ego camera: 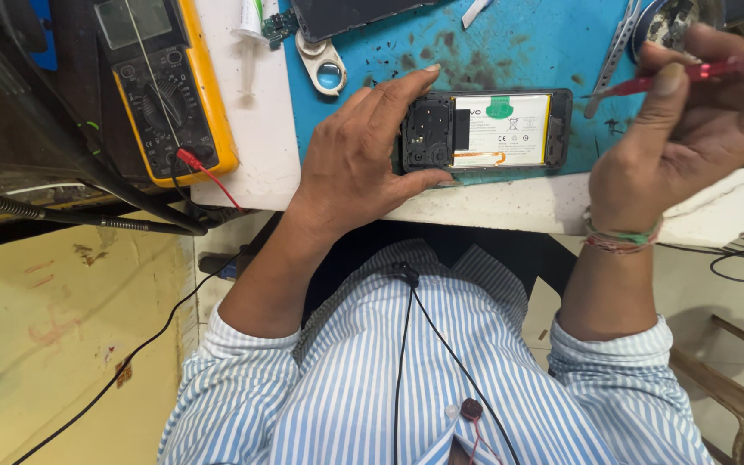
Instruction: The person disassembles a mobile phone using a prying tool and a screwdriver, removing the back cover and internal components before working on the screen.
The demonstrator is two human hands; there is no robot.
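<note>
Fingers of our left hand (363,159) curl around the left end of an opened phone (484,131), the thumb pressed against its near edge and the index finger reaching over its far edge, so the hand steadies it without lifting it. We see the phone lying back-side up with its cover off, on a stained blue work mat (518,52) near the front edge of a white bench top (510,207). A white battery (501,131) with a green patch fills the middle of the phone, and dark circuitry shows at the end beside our fingers.

Our right hand (691,138) is raised above the right end of the phone, closed around a slim red-handled screwdriver (691,76), pinched between thumb and forefinger. Its tip points left toward the phone's right end; we cannot tell whether it touches. A woven thread band (620,237) circles that wrist.

To the left sits a yellow multimeter (165,86) with a red probe lead (208,176) plugged in. Behind the phone we see a small magnifier loupe (325,65), metal tweezers (613,52) and the corner of a dark screen panel (346,15). We wear a blue-and-white striped shirt (372,379), with a thin black cable (402,362) running down its front.
</note>
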